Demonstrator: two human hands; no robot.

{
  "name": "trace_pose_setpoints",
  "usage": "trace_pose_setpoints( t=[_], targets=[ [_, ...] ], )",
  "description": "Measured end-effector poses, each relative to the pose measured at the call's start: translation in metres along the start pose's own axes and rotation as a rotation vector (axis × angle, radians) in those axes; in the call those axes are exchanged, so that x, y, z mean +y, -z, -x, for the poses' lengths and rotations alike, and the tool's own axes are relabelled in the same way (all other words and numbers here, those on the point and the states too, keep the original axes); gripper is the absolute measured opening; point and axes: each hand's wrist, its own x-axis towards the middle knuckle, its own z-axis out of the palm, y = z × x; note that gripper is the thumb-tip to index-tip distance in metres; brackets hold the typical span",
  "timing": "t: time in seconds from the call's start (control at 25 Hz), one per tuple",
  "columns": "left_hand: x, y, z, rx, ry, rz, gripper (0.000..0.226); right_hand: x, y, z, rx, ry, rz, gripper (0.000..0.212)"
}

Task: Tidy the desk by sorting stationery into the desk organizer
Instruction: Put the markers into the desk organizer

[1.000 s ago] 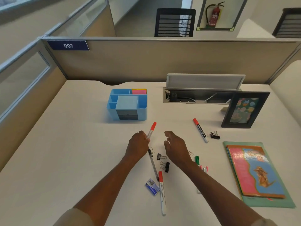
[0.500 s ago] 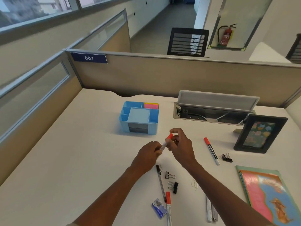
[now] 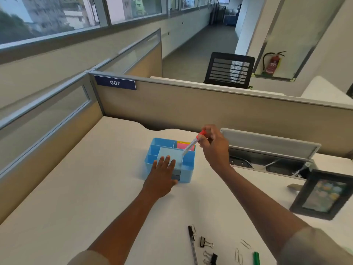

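Right hand (image 3: pixel 214 148) pinches 1 red-capped marker (image 3: pixel 192 144) tilted above organizer (image 3: pixel 188 169); left hand (image 3: pixel 162 176) flat, steadying it; tilt risks tip catching divider below, marker skidding out.

White desk (image 3: pixel 91 188), blue organizer (image 3: pixel 188 170), pen (image 3: pixel 193 243), clips (image 3: pixel 205 242)

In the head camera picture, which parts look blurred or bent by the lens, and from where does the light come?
Head view: daylight enters from the windows at upper left; the partition edges curve from wide-angle distortion; the marker in the right hand and the left hand on the organizer look slightly motion-smeared; the photo frame at the right edge is soft.
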Motion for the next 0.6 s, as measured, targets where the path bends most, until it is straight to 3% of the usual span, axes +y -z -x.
trace_pose_setpoints(
  t=[0.36,0.6],
  targets=[
    [-0.004,-0.013,-0.004,0.084,0.016,0.042,0.076,0.007,-0.06,-0.046,-0.05,0.127,0.083,0.009],
    [-0.005,-0.015,-0.006,0.108,0.027,0.048,0.075,0.022,-0.087,-0.062,-0.18,0.081,0.184,0.008]
  ],
)
